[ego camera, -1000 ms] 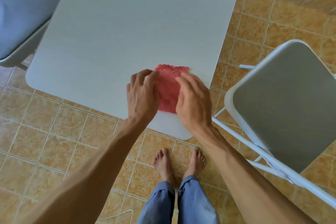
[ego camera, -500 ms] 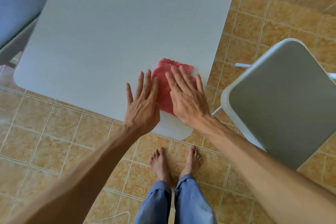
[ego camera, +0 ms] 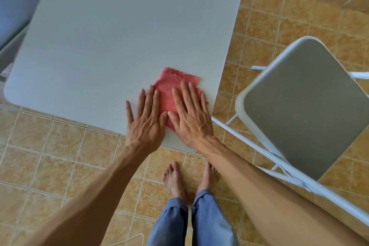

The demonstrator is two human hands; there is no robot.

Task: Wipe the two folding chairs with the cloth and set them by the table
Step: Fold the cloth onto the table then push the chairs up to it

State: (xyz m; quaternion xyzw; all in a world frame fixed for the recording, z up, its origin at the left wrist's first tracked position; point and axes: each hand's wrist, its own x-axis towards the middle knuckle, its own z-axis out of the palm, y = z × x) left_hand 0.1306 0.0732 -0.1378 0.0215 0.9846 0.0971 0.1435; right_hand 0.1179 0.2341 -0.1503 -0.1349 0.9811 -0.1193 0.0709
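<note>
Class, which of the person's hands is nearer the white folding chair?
Right. The right hand lies flat on the red cloth at the table corner beside the white chair; the left hand lies flat on the cloth's far side.

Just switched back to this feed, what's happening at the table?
A person stands at the near corner of the table, both hands flat. The right hand presses on the red cloth; the left hand lies beside it, fingers at the cloth's edge. The white-framed chair stands open on the right, a second chair at the table's far left. Neither chair is being touched.
</note>
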